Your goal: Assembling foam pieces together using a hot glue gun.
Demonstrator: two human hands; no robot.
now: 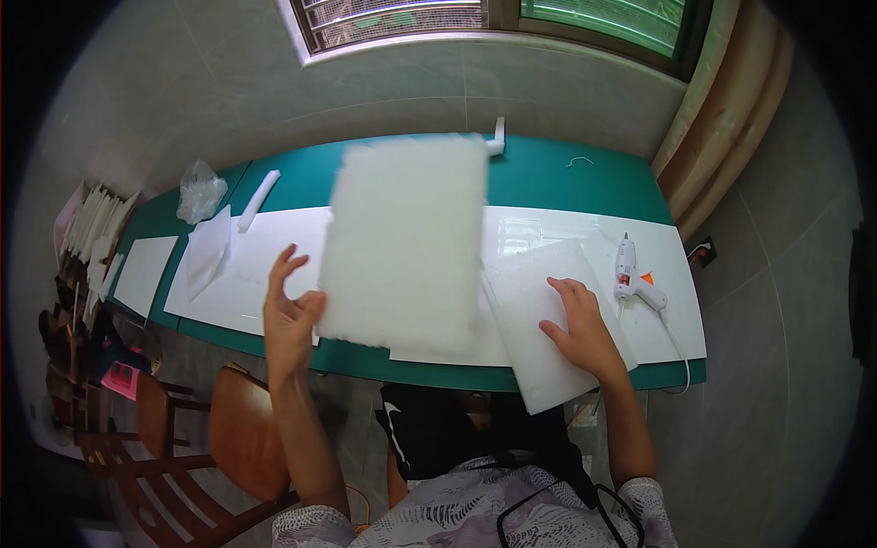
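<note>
Left hand (290, 315) grips our raised white pad (402, 242) at its lower-left corner, long axis upright; right hand (577, 324) lies open on foam sheet (548, 338).

A fluffy white rectangular fibre sheet (402, 242) hung above the long green table (548, 178), pinched at its lower left corner by the left hand (290, 315). To its right, the right hand (577, 327) lay on a flat white foam board (539, 310) overhanging the table's near edge. Farther right lay a white glue gun (632, 279). A crumpled clear plastic bag (199, 190) sat at the far left, a brown wooden chair (196, 438) in front of the table.
</note>
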